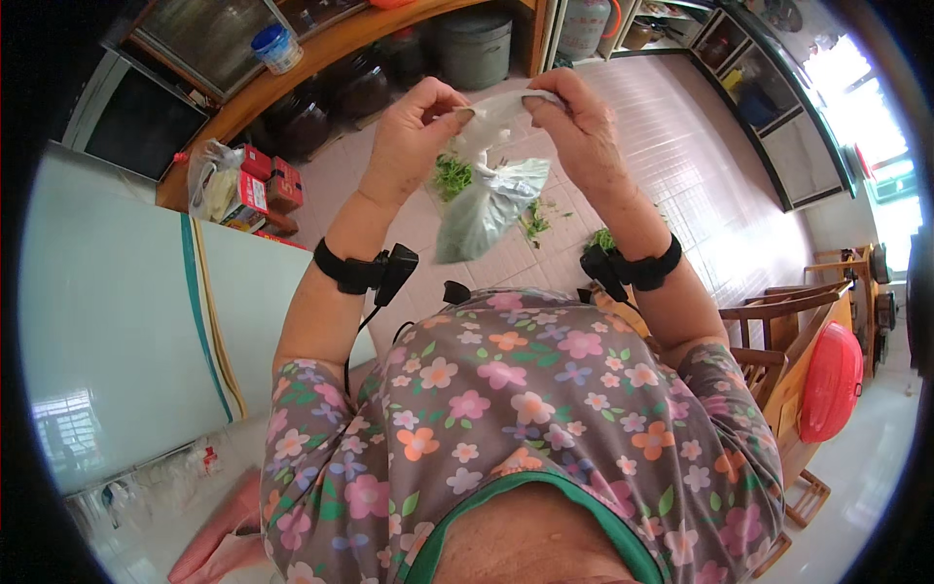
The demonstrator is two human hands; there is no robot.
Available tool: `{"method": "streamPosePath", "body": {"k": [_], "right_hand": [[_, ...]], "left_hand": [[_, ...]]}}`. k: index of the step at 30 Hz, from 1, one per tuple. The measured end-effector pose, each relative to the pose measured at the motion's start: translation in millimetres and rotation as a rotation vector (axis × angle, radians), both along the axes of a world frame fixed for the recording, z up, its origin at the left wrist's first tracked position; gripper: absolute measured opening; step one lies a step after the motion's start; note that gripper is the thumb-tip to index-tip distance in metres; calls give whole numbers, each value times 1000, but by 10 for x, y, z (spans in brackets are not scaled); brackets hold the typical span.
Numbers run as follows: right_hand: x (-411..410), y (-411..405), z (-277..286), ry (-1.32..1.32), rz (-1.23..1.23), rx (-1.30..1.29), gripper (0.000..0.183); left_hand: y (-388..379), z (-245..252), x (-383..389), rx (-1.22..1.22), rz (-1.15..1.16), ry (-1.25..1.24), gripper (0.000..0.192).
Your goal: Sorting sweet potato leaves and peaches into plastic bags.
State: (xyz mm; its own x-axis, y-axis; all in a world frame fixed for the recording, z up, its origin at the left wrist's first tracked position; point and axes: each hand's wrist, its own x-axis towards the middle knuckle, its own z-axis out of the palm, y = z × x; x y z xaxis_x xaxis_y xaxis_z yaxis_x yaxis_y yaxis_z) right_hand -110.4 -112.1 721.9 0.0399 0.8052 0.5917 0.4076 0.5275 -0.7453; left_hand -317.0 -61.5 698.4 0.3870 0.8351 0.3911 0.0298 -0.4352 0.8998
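A translucent plastic bag [485,212] with greenish contents hangs between my hands, its neck gathered into a knot or twist. My left hand [419,139] pinches one side of the bag's loose upper plastic between thumb and fingers. On the other side, my right hand [580,128] grips the same plastic, which is stretched between the two. Behind the bag, a heap of green leafy stems [452,175] lies on the tiled floor. Smaller green scraps [536,223] are scattered to its right, and another green bunch [602,239] shows beside my right forearm.
A wooden shelf unit [336,44] with a large metal pot [474,51] and dark jars stands ahead. Red boxes [283,182] and a plastic bag sit at left, beside a pale glossy surface [109,292]. At right are wooden chairs [795,299] and a red plastic basin [832,382].
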Motion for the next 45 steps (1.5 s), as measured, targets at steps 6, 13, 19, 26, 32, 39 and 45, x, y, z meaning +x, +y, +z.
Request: {"method": "streamPosePath", "body": {"k": [6,13,19,26,32,39,45], "right_hand": [[182,14,11,192,-25,-106,18],[260,-46,31,285,-15,-118,21],[293,-108,66,255,-25,-162,17],[307,-149,81,237,-58,-139,13],[339,-166,109,340,53,-40,15],[383,-213,101,183,-15,16,17],[475,-197,-17,93,-84,82,16]], "left_hand": [[59,39,-187,9,145,-60,6],[116,78,-370,-108,195,-161,6],[173,55,-418,-169,213,-178,7],[206,24,-366,-247,178,-291,10],[195,35,-369,-157,235,-172,8],[213,34,-363,-136,245,-238,6],[156,58,-331,-157,180,-286,8]]}}
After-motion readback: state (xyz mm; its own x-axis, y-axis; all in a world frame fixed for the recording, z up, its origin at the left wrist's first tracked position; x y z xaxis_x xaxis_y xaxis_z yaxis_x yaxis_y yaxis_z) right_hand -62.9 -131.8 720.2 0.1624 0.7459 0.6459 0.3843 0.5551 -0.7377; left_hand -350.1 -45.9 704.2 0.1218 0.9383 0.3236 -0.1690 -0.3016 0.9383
